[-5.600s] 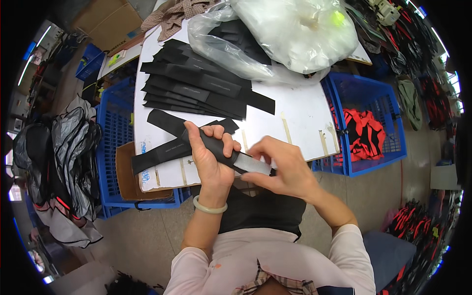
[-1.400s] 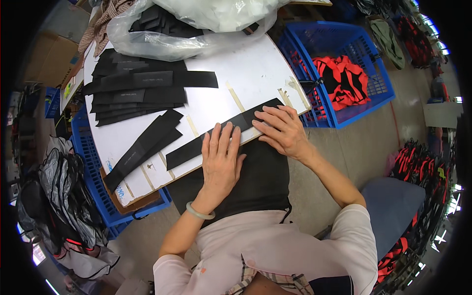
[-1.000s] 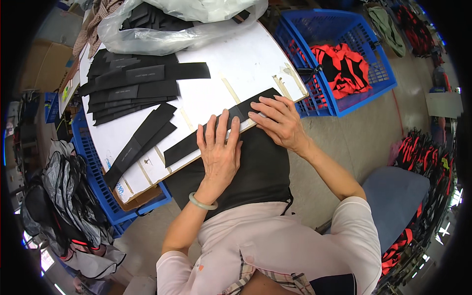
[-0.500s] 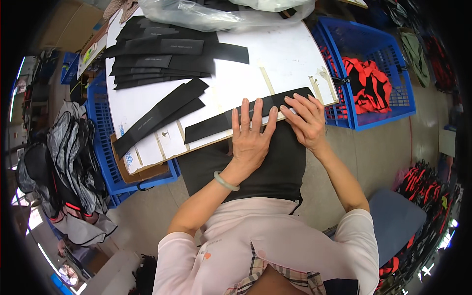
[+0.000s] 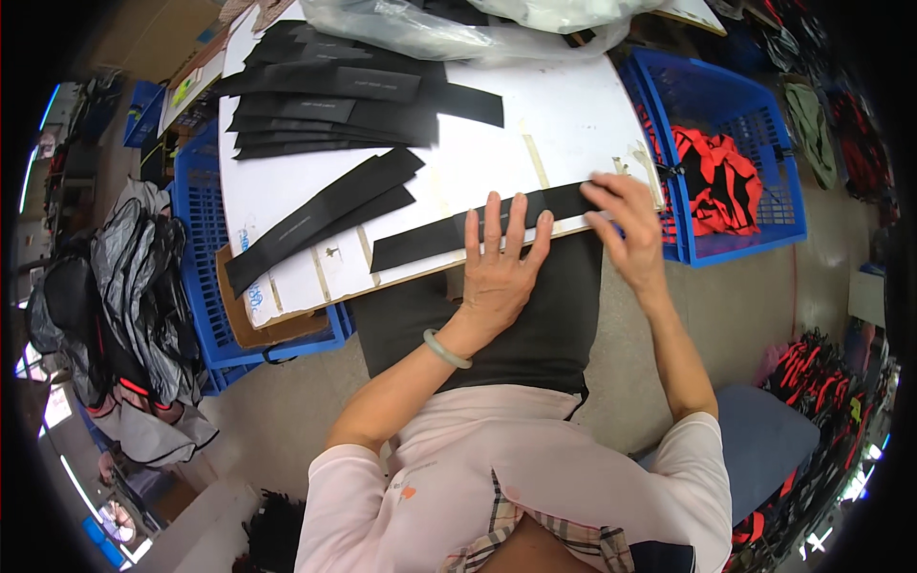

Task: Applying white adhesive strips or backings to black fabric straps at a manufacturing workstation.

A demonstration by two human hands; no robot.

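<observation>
A black fabric strip [image 5: 420, 243] lies flat and slightly slanted along the near edge of the white tabletop. My left hand [image 5: 501, 263] presses on its middle, fingers stretched out and apart. At the strip's right end is my right hand [image 5: 630, 229], fingers slightly bent, thumb apart from them; its fingertips touch or hover at that end and partly hide it. To the left, a couple of overlapping black strips [image 5: 320, 215] lie at an angle. Beyond them a larger pile of black strips [image 5: 330, 110] is stacked loosely.
The white tabletop [image 5: 487, 162] carries bits of tan tape. Clear plastic sheeting [image 5: 458, 38] covers its far edge. A blue crate [image 5: 740, 253] with red-and-black cloth stands right; another blue crate [image 5: 205, 306] sits left under the table. A grey-blue seat [image 5: 764, 439] is behind on the right.
My right hand has slid right along the strip to its end, and its fingers have bent more. My left hand stays flat on the strip. The whole view has shifted slightly.
</observation>
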